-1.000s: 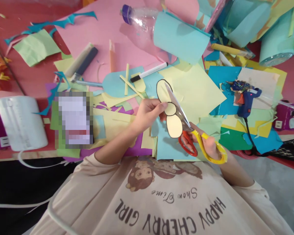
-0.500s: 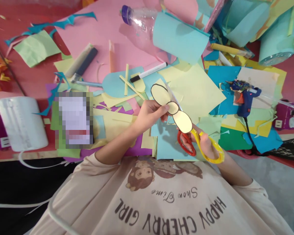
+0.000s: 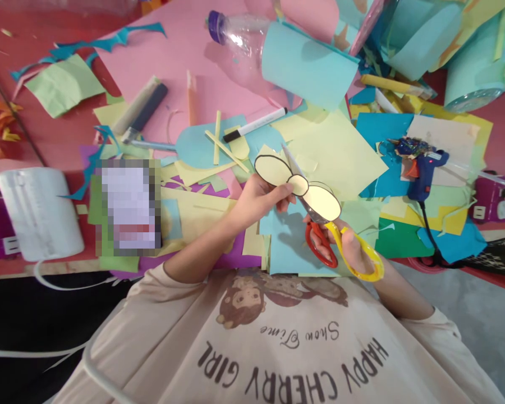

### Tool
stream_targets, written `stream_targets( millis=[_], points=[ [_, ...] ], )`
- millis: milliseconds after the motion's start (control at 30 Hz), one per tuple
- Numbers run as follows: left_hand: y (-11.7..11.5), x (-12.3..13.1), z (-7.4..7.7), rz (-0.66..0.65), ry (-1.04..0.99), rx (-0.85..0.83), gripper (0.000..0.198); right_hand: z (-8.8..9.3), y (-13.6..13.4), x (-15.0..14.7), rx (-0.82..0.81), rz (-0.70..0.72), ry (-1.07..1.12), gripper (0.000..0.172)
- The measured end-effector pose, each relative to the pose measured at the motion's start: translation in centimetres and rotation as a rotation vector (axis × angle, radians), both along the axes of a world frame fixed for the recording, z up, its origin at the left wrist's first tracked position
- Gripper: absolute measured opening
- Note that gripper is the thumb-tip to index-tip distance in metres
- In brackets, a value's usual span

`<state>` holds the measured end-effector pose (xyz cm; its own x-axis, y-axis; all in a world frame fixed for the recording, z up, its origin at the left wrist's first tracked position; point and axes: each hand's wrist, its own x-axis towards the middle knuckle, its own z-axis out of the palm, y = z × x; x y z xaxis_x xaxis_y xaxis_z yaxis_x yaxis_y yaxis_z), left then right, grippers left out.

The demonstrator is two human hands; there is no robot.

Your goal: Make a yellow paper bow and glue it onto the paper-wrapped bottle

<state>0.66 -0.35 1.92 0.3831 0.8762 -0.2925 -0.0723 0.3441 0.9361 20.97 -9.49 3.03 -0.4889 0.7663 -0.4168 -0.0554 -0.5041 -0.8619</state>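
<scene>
Held up near the middle of the frame, over the littered worktop: bow-shaped paper cutout (image 3: pixel 298 185), pale yellow, dark-outlined, with two long lobes joined at a small circle. Slanted from upper left to lower right, with another curved edge peeking out behind the right lobe; cannot tell whether a second layer.

Pinched by the left hand (image 3: pixel 266 201) at the left side of the circle, thumb on top, fingers closed narrow underneath. Gripped in the right hand (image 3: pixel 353 252), just below and to the right: scissors (image 3: pixel 335 234), with thumb at the yellow loop, fingers at the red one, loops spread apart. Blades passing behind the right lobe, tip showing above the circle and pointing to the upper left; cannot tell how far parted.

Seemingly at the stage of trimming along the outline. Best to turn the paper rather than the wrist, feed curves deep into the blades, take short snips at the narrow joins beside the circle, and mind the left fingertips near the metal. Better to pinch lightly, to avoid creasing the waist.

Farther out: pale yellow sheet (image 3: pixel 340 146) and marker (image 3: pixel 256 124) just above, light blue paper (image 3: pixel 290 241) below, bottle (image 3: pixel 307 62) wrapped in blue at upper centre, glue gun (image 3: pixel 423 174) at right, white device (image 3: pixel 40 213) at far left.
</scene>
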Motion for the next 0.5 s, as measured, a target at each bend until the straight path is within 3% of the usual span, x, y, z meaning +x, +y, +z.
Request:
stream_targets(
  millis=[233, 500],
  points=[
    [0.2, -0.2, -0.2, 0.005, -0.037, -0.008, 0.03, 0.2, 0.5, 0.2, 0.013, 0.015, -0.032, 0.078],
    [0.3, -0.5, -0.7, -0.015, -0.064, 0.017, 0.028, 2.4, 1.6, 0.4, -0.016, 0.126, -0.162, 0.077]
  ],
)
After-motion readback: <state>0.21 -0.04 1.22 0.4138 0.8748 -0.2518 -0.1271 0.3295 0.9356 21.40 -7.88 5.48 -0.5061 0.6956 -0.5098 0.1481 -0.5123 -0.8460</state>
